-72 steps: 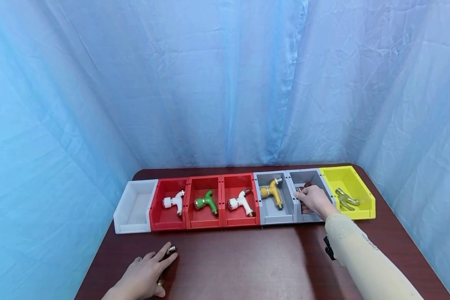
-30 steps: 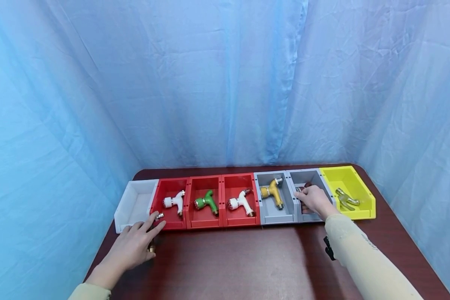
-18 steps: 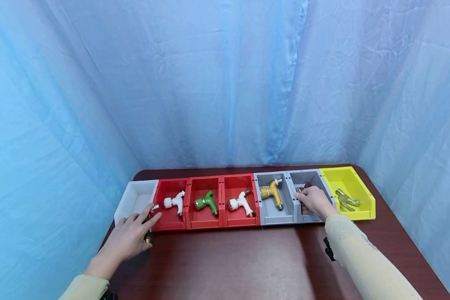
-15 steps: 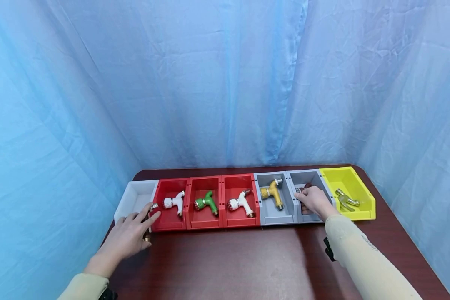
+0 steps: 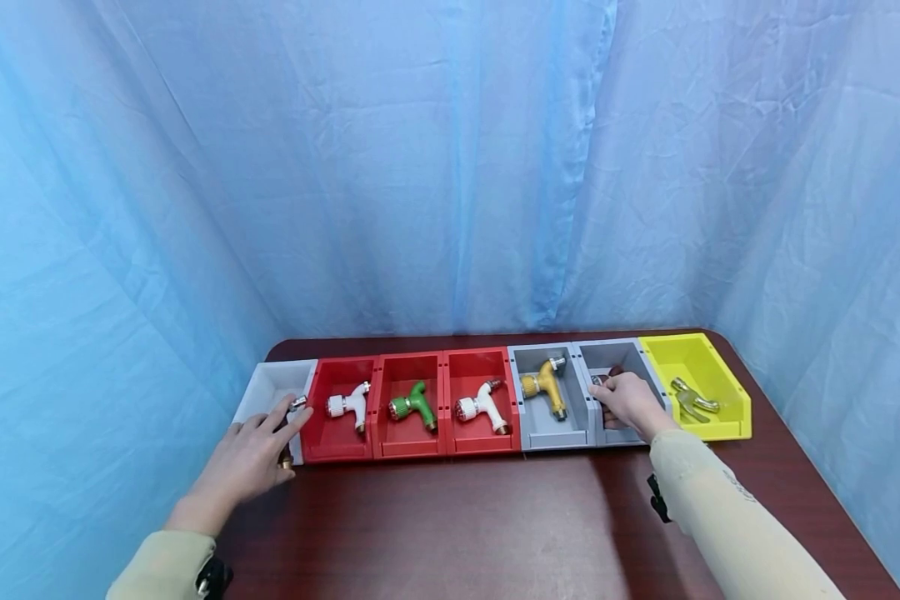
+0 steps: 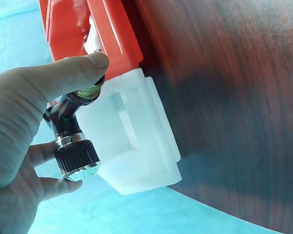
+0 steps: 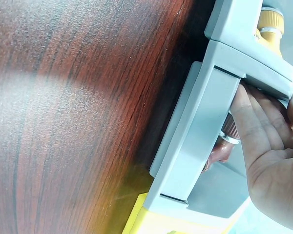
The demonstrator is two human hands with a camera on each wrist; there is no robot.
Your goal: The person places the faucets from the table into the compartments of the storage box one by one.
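Note:
My left hand holds a black faucet over the white bin at the row's left end. In the left wrist view, its thumb lies at the threaded brass end and two fingertips are by the ribbed knob. My right hand reaches into the right-hand grey bin, fingers by its side wall. Beneath those fingers lies a reddish-brown faucet, partly hidden. Whether the right hand grips the faucet or the wall, or only rests there, I cannot tell.
Red bins hold a white faucet, a green one and another white one. A yellow faucet lies in the other grey bin, a brass-coloured one in the yellow bin. Blue curtains surround the table.
My left hand has carried the black faucet from the front left of the table, forward and leftward, up to the white bin. The right hand has stayed in the grey bin.

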